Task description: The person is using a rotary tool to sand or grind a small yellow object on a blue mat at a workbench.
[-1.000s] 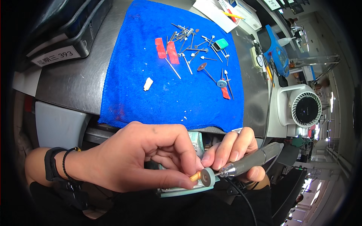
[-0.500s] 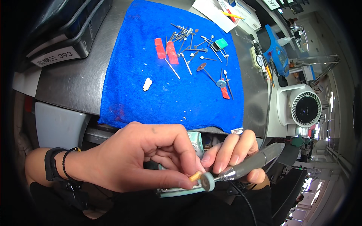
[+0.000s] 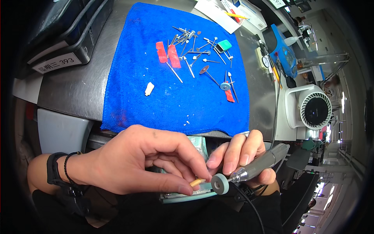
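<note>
Head: right hand (image 3: 237,154) grips rotary tool (image 3: 257,165); white label (image 3: 57,63) (dark print) on bin (image 3: 86,50).

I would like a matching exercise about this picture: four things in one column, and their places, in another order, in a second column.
Things:
1. yellowish piece
2. white fan
3. rotary handpiece
4. green object

Places:
A. gripped by the right hand
B. lying on the blue towel
C. pinched in the left hand
D. standing right of the towel

Pairs: 1-C, 2-D, 3-A, 4-B
</note>
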Motion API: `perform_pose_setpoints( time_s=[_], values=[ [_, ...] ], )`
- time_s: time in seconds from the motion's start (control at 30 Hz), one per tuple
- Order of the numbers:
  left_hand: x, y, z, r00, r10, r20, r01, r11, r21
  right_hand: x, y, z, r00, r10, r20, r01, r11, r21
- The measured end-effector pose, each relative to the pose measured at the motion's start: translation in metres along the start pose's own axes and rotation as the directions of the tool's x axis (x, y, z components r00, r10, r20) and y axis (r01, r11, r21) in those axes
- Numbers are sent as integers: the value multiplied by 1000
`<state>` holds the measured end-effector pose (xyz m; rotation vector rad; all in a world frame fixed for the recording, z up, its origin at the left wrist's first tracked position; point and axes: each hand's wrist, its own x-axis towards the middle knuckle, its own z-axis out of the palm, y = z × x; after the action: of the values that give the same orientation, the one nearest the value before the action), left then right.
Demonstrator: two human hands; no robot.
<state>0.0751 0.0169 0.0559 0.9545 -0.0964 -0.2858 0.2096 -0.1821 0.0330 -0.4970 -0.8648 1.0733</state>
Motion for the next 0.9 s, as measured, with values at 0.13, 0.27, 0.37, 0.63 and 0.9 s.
perform_pose_setpoints(
  time_s=[0.13, 0.27, 0.37, 0.63, 0.9],
  values=[
    [0, 1, -1, 1000, -3, 9, 2, 996, 85, -1, -3, 1, 997, 69, -22, -70, 997, -43],
    [0, 1, 0, 1000, 2, 0, -2, 994, 108, -1, -3, 3, 994, 85, -63, -87, 996, -30],
    [0, -2, 0, 1000, 22, -2, -22, 995, 95, 0, -2, 3, 998, 65, -11, -66, 993, -93],
    [0, 0, 1, 1000, 2, -12, -1, 994, 113, 0, 0, 8, 994, 53, -96, -54, 998, -15],
    [0, 1, 1, 1000, -12, -9, 12, 996, 83, -1, -1, 8, 997, 52, -66, -55, 998, -44]
  ],
)
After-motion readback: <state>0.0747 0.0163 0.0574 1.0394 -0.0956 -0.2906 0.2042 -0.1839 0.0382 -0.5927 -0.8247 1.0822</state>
